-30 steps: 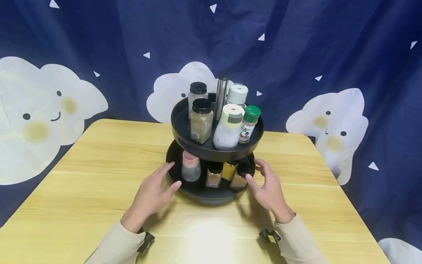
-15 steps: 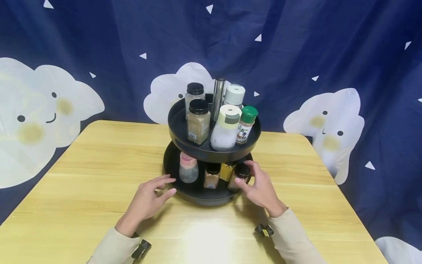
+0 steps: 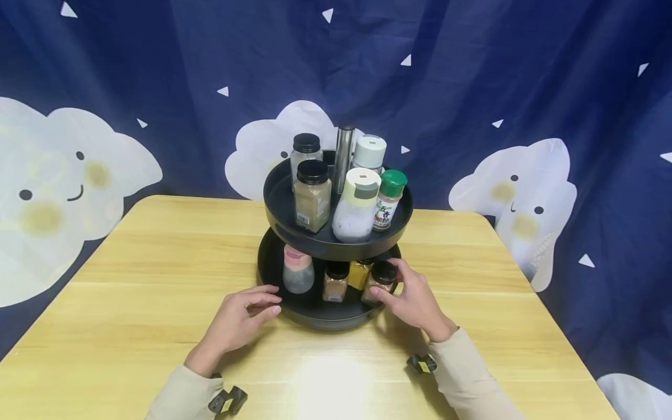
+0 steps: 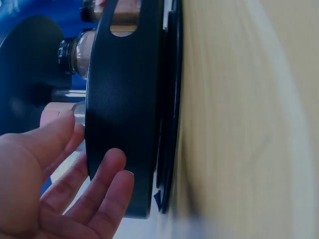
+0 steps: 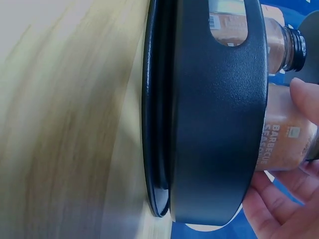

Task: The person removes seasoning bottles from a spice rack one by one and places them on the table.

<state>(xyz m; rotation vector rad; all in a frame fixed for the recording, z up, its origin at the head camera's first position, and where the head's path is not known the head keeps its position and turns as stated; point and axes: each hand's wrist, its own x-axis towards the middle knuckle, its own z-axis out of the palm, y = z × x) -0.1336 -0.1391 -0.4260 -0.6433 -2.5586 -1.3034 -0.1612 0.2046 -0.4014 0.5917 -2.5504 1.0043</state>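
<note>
A black two-tier turntable rack point(image 3: 331, 322) stands on the table. On its lower tier, my right hand point(image 3: 416, 300) pinches a black-capped seasoning jar point(image 3: 384, 272), thumb in front and fingers behind. In the right wrist view this jar point(image 5: 285, 129) reads "BARBECUE" and stands inside the tray wall. My left hand point(image 3: 235, 322) is at the lower tray's left front edge, fingers loosely bent and holding nothing. The left wrist view shows its fingertips beside the tray wall point(image 4: 122, 94); contact is unclear. Nearest it is a pink-topped bottle point(image 3: 298, 274).
Another black-capped jar point(image 3: 335, 286) and a yellow jar point(image 3: 360, 273) share the lower tier. Above, the upper tier point(image 3: 336, 249) carries several containers, among them a green-capped shaker point(image 3: 391, 192) and a white bottle point(image 3: 354, 216), around a metal post point(image 3: 344, 160). A patterned curtain point(image 3: 420, 87) hangs behind.
My right hand has moved in from the tray's right rim and taken hold of the seasoning jar. My left hand has drawn slightly down from the left rim. The view has shifted a little.
</note>
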